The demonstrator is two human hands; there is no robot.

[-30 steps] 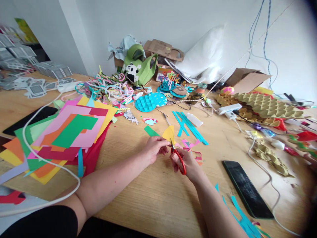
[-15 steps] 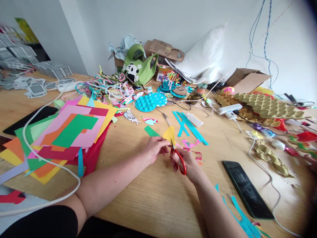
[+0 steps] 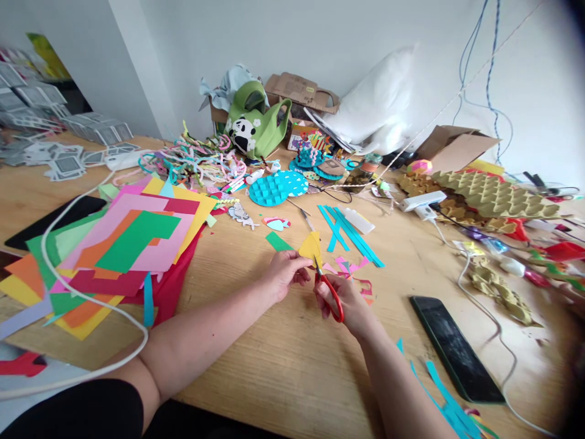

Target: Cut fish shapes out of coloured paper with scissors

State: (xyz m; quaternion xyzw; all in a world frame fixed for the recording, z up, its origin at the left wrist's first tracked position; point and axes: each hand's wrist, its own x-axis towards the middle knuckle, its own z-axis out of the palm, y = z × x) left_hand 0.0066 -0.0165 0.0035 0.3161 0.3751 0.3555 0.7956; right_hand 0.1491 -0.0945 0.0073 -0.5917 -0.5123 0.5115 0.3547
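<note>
Near the middle of the table, my left hand (image 3: 287,272) pinches a small yellow paper piece (image 3: 310,245) by its lower edge. My right hand (image 3: 340,299) is closed round the red handles of the scissors (image 3: 336,297), whose blades point up and left and meet the right side of the yellow paper. Pink paper scraps (image 3: 350,266) lie just beyond my right hand. A green paper strip (image 3: 278,241) rests beyond my left hand, and blue paper strips (image 3: 356,235) lie to the right of the yellow paper.
Stacked coloured paper (image 3: 137,241) covers the left side, crossed by a white cable (image 3: 82,289). At right are a black phone (image 3: 457,347) and egg-carton pieces (image 3: 498,194). Behind stand a blue textured disc (image 3: 269,190) and a green panda bag (image 3: 262,128).
The yellow paper has tilted slightly to the left at the scissor blades. Both hands have kept almost the same place and grip.
</note>
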